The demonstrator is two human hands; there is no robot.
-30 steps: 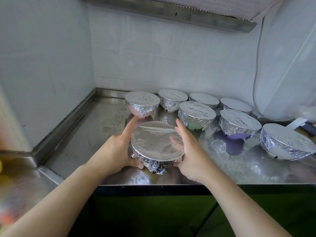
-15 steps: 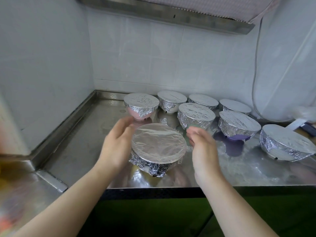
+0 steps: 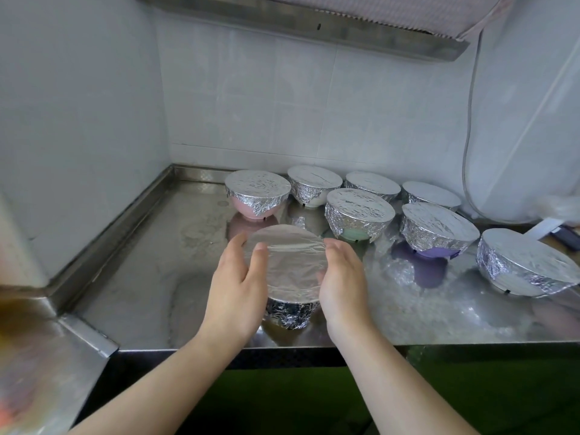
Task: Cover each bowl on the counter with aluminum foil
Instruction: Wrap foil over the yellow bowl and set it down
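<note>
Presently we list eight foil-covered bowls on the steel counter [image 3: 150, 277]. Item one, the near bowl [image 3: 287, 268], stands close to the counter's front edge between our two hands; its foil top is smooth and flat, and crumpled foil wraps its side down to the base. Our left hand [image 3: 235, 293] lies against the bowl's left side, fingers straight and close together, the thumb [image 3: 259, 259] lying over the rim onto the foil top. Our right hand [image 3: 342, 284] lies against the right side, fingers likewise straight and together; we cannot tell whether its palm presses the foil or only sits beside it. Neither hand curls round the bowl.

Items two to eight stand farther back. A pink bowl [image 3: 257, 194] sits far left of the group, foil folded partway down its side. Behind it to the right is a white bowl [image 3: 314, 185], then two more foil tops [image 3: 372, 185] and [image 3: 431, 194] along the far wall. Nearer are a green bowl [image 3: 359, 215], a purple bowl [image 3: 439, 229] and, at the far right, a large covered bowl [image 3: 527, 262]. These stand close together, some almost touching.

Also noted: tiled wall [image 3: 282, 105], range hood [image 3: 314, 23] above, grey cable [image 3: 467, 136] hanging at the right.
</note>
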